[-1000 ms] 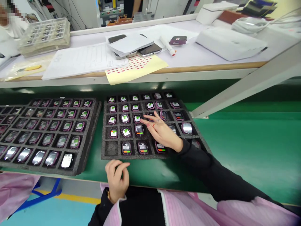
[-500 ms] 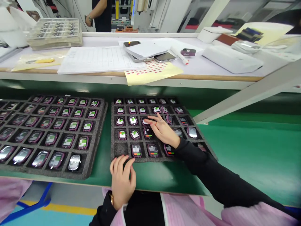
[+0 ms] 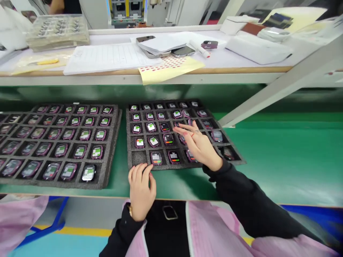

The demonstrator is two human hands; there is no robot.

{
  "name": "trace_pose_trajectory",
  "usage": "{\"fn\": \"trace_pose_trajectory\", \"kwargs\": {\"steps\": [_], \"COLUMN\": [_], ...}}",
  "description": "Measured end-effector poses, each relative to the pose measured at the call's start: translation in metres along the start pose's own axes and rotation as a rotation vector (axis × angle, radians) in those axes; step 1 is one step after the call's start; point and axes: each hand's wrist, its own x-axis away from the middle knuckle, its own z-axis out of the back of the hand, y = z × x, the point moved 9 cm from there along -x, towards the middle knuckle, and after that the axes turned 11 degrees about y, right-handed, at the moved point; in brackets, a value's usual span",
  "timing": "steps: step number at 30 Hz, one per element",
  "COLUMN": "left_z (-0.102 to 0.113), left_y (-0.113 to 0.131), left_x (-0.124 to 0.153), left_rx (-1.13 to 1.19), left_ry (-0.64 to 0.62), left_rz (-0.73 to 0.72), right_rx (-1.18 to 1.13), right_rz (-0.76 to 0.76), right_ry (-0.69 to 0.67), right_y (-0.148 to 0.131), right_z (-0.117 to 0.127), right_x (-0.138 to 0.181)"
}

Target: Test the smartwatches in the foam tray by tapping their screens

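Watches are sitting in rows in a dark foam tray near the middle of the frame. Right hand is moving a little toward the lower right over this tray, compared with half a second ago, and its fingers are spreading apart. It is not gripping anything that can be seen, and I cannot tell if the fingertips are touching the watches. Left hand is staying at the near edge of the tray, just below an empty slot. Its fingers are loosely together, and it is not holding anything. Many watches on the left side of this tray are showing green and white screens, and some in the bottom row are showing red and green bars. A second foam tray full of watches is lying just to the left. Both trays are sitting on a green shelf. Up on the desk, papers, phones and a yellow sheet of red stickers are lying in the upper middle of the frame.
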Motion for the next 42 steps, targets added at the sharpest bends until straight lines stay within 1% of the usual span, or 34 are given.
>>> {"fn": "trace_pose_trajectory", "kwargs": {"steps": [4, 7, 10, 13, 17, 21, 24, 28, 30, 33, 36, 38, 42], "left_z": [0.004, 0.005, 0.006, 0.008, 0.008, 0.002, -0.002, -0.007, -0.006, -0.005, -0.006, -0.008, -0.011], "left_y": [-0.003, -0.002, 0.001, 0.004, 0.006, 0.006, 0.001, -0.003, -0.003, -0.003, -0.003, -0.003, -0.003], "left_x": [-0.001, -0.002, -0.002, -0.004, -0.007, -0.005, -0.001, 0.004, 0.004, 0.002, 0.001, 0.001, 0.001], "left_rx": [-0.023, -0.039, -0.061, -0.089, -0.128, -0.164, -0.193, -0.247, -0.252, -0.229, -0.218, -0.224, -0.233], "left_ry": [-0.001, -0.007, -0.003, 0.015, 0.051, 0.063, 0.076, 0.057, 0.064, 0.052, 0.009, -0.019, -0.049], "left_rz": [-0.03, -0.068, -0.094, -0.088, -0.076, -0.079, -0.064, -0.091, -0.104, -0.081, -0.052, -0.043, -0.046], "right_rx": [-0.051, -0.088, -0.124, -0.15, -0.185, -0.218, -0.252, -0.295, -0.314, -0.347, -0.364, -0.354, -0.322], "right_rz": [-0.007, -0.028, -0.064, -0.093, -0.065, 0.031, 0.085, 0.106, 0.103, 0.095, 0.086, 0.087, 0.114], "right_ry": [0.033, 0.069, 0.082, 0.086, 0.072, -0.013, -0.025, -0.013, -0.006, -0.005, -0.011, -0.041, -0.144], "right_y": [-0.01, -0.012, -0.008, 0.0, 0.001, -0.014, -0.024, -0.028, -0.027, -0.026, -0.026, -0.029, -0.037], "right_z": [0.005, 0.011, 0.016, 0.015, 0.005, -0.016, -0.027, -0.036, -0.037, -0.033, -0.028, -0.028, -0.038], "right_x": [0.009, 0.019, 0.03, 0.031, 0.014, -0.008, -0.016, -0.015, -0.013, -0.009, -0.006, -0.004, 0.0]}}
